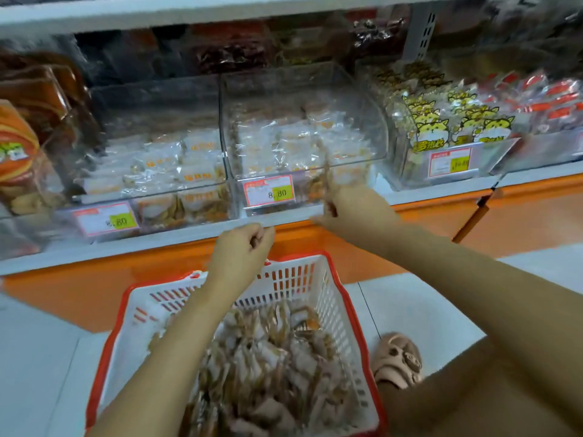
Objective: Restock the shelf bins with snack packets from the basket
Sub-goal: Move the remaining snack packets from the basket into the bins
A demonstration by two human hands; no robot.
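Pinching a snack packet (327,175) upright at the front lip of the middle clear bin (284,89) with the fingers of my right hand (356,212), I hold my left hand (243,247) over the basket (334,310) of packets (268,357) on the floor (its fingers curled in, nothing visible inside them).

- Head camera, wide-angle, looking forward and down from above the red-rimmed white plastic basket (296,279).
- Close in, facing the clear plastic shelf bins (303,89) straight ahead.
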